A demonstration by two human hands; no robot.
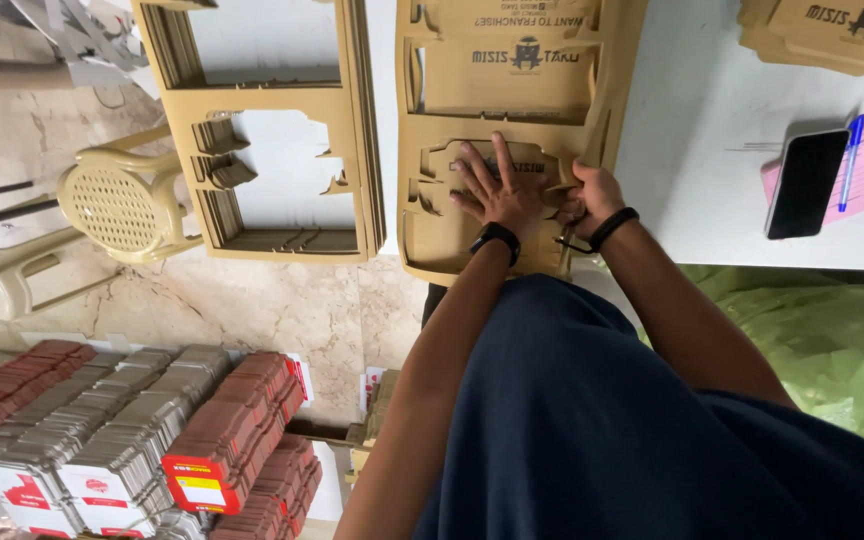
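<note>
Near: stacked flat cartons point(132, 440) on floor, too many to count. Middle: left hand point(497, 190) spread flat, pinning one die-cut panel; right hand point(587, 200) pinched on that panel's edge, gripping the cardboard sheet stack point(512, 130) at table edge. Beyond: one emptied frame stack point(262, 130), one plastic chair point(117, 200), one phone point(804, 182).

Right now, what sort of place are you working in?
Probably a small packaging workshop. The left hand presses on a stack of die-cut brown cardboard sheets on a white table, an emptied cardboard frame stack lies beside it, and rows of flat grey and red cartons cover the floor.
</note>
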